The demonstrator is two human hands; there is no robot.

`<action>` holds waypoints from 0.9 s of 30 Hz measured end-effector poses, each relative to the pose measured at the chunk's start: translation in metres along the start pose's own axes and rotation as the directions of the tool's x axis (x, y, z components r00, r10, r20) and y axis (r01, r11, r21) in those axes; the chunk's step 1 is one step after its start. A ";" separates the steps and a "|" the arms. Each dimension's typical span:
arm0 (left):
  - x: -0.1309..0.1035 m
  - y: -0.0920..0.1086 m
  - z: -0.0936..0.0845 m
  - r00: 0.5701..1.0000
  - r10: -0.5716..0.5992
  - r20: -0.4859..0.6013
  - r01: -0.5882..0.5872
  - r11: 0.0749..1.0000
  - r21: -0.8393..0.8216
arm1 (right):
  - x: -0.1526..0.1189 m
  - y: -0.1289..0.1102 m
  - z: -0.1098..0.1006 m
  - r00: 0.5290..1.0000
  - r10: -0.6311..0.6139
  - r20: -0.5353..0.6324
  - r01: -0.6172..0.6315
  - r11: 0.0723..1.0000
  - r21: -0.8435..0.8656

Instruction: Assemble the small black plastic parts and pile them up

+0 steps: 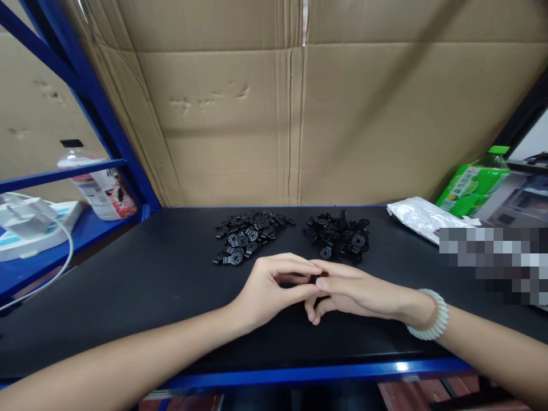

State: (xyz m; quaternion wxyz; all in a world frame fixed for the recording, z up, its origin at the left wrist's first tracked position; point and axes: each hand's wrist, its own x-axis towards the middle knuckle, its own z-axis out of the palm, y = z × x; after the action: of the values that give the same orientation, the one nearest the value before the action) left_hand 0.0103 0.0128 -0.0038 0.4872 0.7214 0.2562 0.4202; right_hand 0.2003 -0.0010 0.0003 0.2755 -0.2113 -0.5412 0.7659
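Note:
My left hand (278, 283) and my right hand (342, 288) meet fingertip to fingertip above the black table. Pinched between them is a small black part (315, 279), mostly covered by the fingers, so its shape does not show fully. Just beyond my left hand lies a pile of small black plastic parts (245, 237) with round, holed discs. A second heap of black parts (338, 235) sits behind my right hand. Around my right wrist is a pale beaded bracelet (430, 315).
The black tabletop (141, 297) has a blue front edge (308, 375). Cardboard (222, 125) stands behind it. At right are a silvery bag (423, 218) and a green bottle (475, 182); at left, a blue frame (124, 120), another bottle (100, 188) and a power strip with a white cable (25, 240).

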 end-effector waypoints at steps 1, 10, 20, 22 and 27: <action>0.000 0.000 0.000 1.000 -0.013 0.002 0.013 1.000 -0.020 | 0.000 0.000 -0.001 1.000 -0.004 0.016 0.004 1.000 -0.001; 0.001 0.003 0.000 0.996 -0.089 0.022 0.090 0.994 -0.060 | -0.001 0.005 -0.005 0.999 -0.027 0.042 0.030 0.996 -0.089; -0.001 0.000 0.005 0.996 -0.088 -0.030 0.088 0.996 -0.021 | 0.001 0.002 0.002 1.000 -0.021 -0.001 0.020 0.982 -0.188; -0.002 -0.001 0.006 0.995 -0.088 -0.044 0.087 0.996 -0.017 | 0.001 0.002 0.002 1.000 -0.018 -0.019 0.013 0.974 -0.228; -0.003 -0.001 0.010 0.995 -0.062 -0.078 0.062 0.998 -0.010 | 0.000 0.001 0.003 0.998 -0.036 -0.049 0.020 0.959 -0.284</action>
State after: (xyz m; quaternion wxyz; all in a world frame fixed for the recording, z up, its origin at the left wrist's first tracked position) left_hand 0.0169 0.0057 -0.0077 0.4925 0.6940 0.2958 0.4339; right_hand 0.1977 -0.0036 0.0001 0.2675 -0.2612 -0.6405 0.6707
